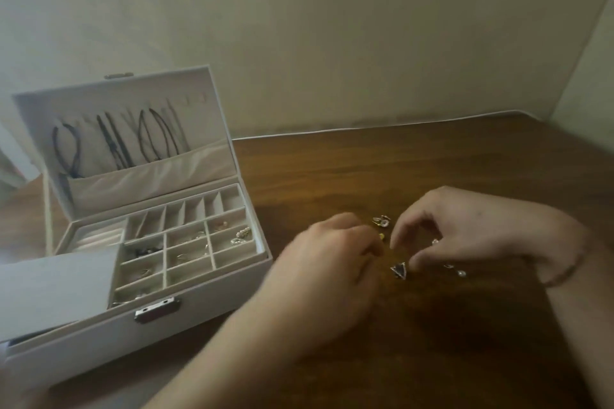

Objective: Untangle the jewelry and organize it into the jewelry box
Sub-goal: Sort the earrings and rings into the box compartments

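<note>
Jewelry (pixel 398 270) lies scattered on the dark wooden table (pixel 432 169), small pieces between and just under both hands. Left hand (pixel 332 252) and right hand (pixel 465 236) hover close together, fingers curled; whether either pinches a piece I cannot tell. Left of the left hand stands the white jewelry box (pixel 206 312), lid up, near a plain pale wall (pixel 332 26).

Probably a home: wooden table (pixel 398 159) in a plain-walled corner (pixel 545 116).
</note>
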